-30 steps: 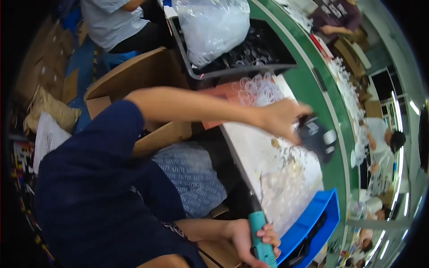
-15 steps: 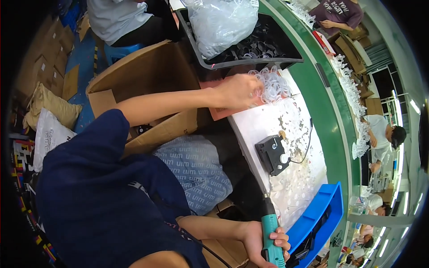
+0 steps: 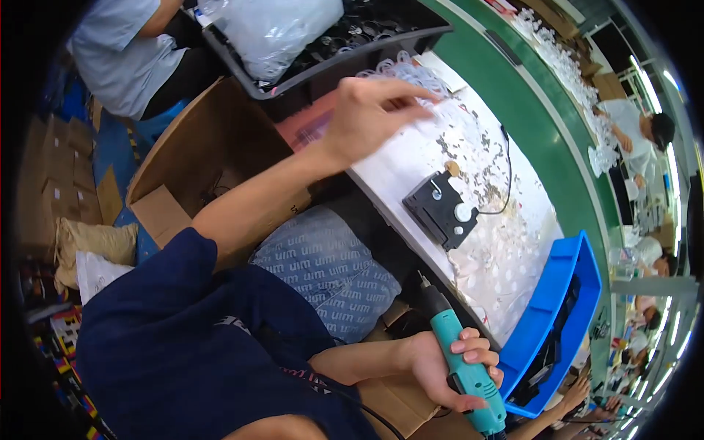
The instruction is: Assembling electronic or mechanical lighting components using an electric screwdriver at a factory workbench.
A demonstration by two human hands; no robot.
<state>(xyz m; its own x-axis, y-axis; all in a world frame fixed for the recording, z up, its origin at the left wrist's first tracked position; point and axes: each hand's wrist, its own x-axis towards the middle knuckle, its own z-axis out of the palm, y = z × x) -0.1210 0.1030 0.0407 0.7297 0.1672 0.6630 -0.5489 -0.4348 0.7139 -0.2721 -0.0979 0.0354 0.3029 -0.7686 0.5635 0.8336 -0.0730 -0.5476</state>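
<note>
My left hand [image 3: 367, 117] is above the white work surface [image 3: 528, 194], just in front of a pile of clear plastic rings [image 3: 411, 71]. Its fingertips are bent toward each other in a blurred pinch, and anything between them is too small to make out. My right hand [image 3: 458, 367] grips a teal electric screwdriver [image 3: 469, 374], its black nose and thin bit tilted up toward the table's near edge. Between the hands stands a small black fixture [image 3: 440, 209] with a white round knob and a cable. Small dark bits lie scattered behind it.
A blue bin [image 3: 532, 352] with black parts stands at the right. At the back, a black tray [image 3: 352, 55] holds dark parts and a plastic bag [image 3: 271, 29]. An open cardboard box [image 3: 213, 147] and a printed grey bag [image 3: 330, 268] are near my left arm. Co-workers sit around.
My left hand has come away from the pile of rings, toward the fixture. My right hand has turned the screwdriver, so its bit leans more to the left. The whole view has shifted.
</note>
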